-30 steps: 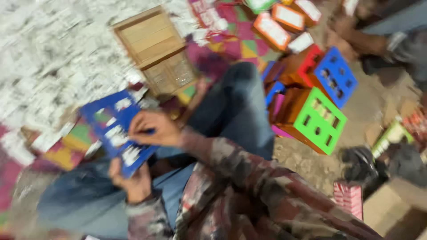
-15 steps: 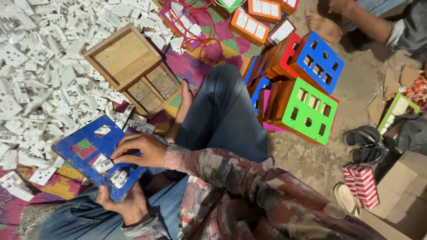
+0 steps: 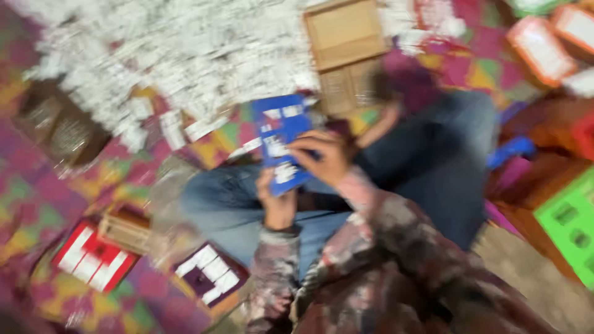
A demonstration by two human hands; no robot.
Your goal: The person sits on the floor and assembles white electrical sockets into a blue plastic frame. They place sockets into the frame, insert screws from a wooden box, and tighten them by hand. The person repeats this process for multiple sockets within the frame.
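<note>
The whole view is blurred by motion. I sit cross-legged in blue jeans (image 3: 433, 154) on a patterned mat. My left hand (image 3: 276, 204) grips the lower end of a blue board (image 3: 281, 139) that carries a few white tiles. My right hand (image 3: 322, 158) lies on the board's face from the right with bent fingers. The blur hides whether those fingers pinch a tile. Both arms wear a mottled camouflage sleeve (image 3: 371, 247).
A wide heap of white tiles (image 3: 185, 55) covers the mat ahead, beside a wooden tray (image 3: 346, 37). A red board (image 3: 93, 256) and a purple board (image 3: 207, 275) with white tiles lie at lower left. A green box with holes (image 3: 569, 229) stands at right, orange boards (image 3: 538, 49) beyond.
The view has swung right and blurred, so the boards at lower left came into sight. The blue board stays in both hands, now held more upright and closer to the knee.
</note>
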